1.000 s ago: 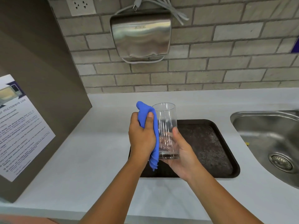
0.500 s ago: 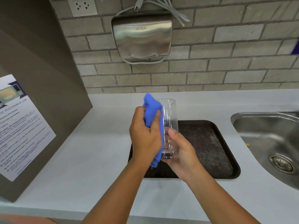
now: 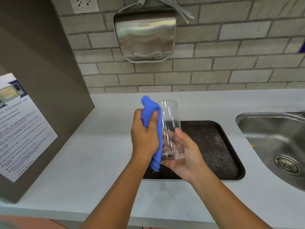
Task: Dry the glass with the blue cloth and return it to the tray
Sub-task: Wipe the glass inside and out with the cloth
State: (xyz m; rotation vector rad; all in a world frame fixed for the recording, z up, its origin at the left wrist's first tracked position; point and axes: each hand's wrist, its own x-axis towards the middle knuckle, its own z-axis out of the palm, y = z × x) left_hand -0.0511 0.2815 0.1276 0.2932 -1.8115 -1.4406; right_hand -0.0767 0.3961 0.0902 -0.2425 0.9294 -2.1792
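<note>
Head view: glass (image 3: 170, 128) upright in right hand's (image 3: 186, 156) grip, left hand (image 3: 145, 136) clutching blue cloth (image 3: 152, 111) alongside.

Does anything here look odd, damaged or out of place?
Yes: the grey power cord of the steel wall dryer hangs unplugged beside the white socket. The dark tray looks stained.

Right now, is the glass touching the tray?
Apart. The head view shows the glass held up in the right hand, its base clear above the dark tray.
</note>
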